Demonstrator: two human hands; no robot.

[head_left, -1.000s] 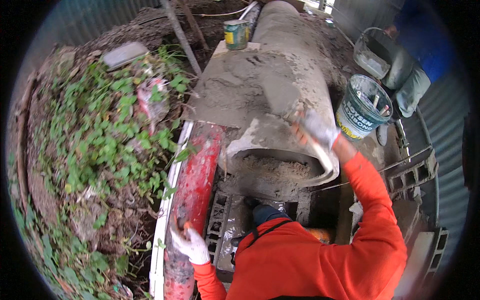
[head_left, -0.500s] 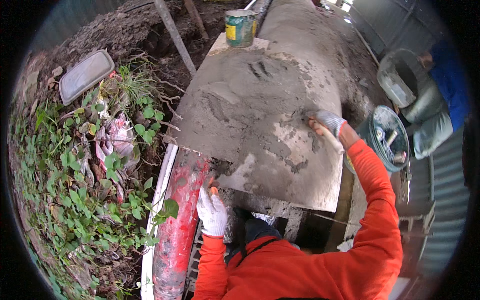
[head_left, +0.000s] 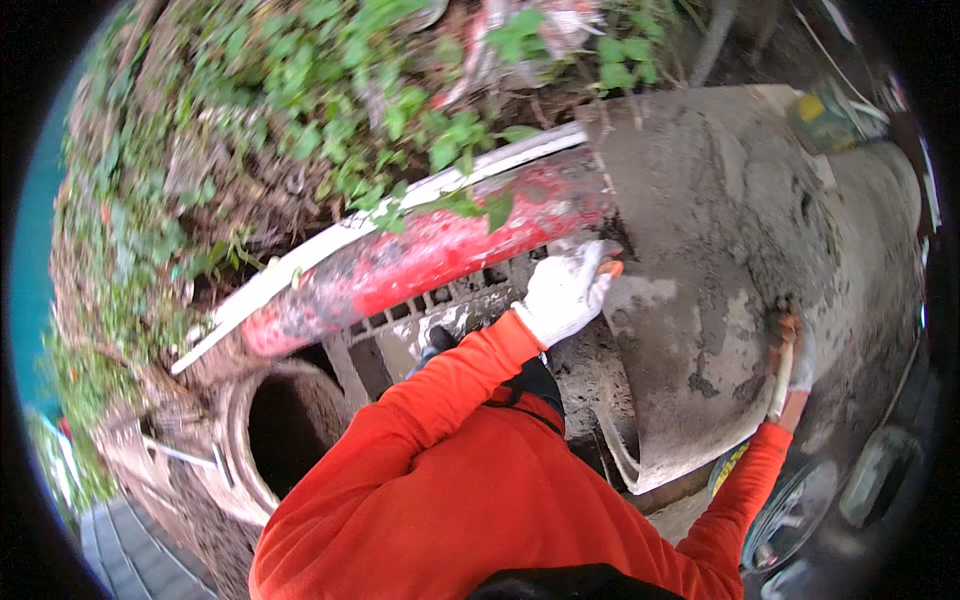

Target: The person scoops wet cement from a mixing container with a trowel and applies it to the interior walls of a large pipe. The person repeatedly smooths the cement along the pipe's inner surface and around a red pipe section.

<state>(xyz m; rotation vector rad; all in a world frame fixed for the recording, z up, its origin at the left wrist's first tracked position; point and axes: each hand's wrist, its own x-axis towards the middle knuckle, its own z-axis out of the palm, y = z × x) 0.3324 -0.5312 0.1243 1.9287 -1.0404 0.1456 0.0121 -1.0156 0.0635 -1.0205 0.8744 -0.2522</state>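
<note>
Cream handle (head_left: pixel 781 385) (in right hand (head_left: pixel 798 362))

Outdoor construction site, leafy earth bank (head_left: pixel 290 120), long red pipe (head_left: pixel 425 255), smeared grey mortar (head_left: pixel 715 220)

Pipe (head_left: pixel 400 265) L of sheet (head_left: pixel 670 420).
Plants (head_left: pixel 330 90) behind pipe, w/ strip (head_left: pixel 305 260) btwn; can (head_left: pixel 825 120) nr sheet's far corner, bucket (head_left: pixel 800 505) by near edge.

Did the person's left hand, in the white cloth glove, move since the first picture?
Yes. Against the long red pipe smeared grey, the left hand in the white cloth glove has moved along it, toward the grey, cement-smeared curved surface.
</note>
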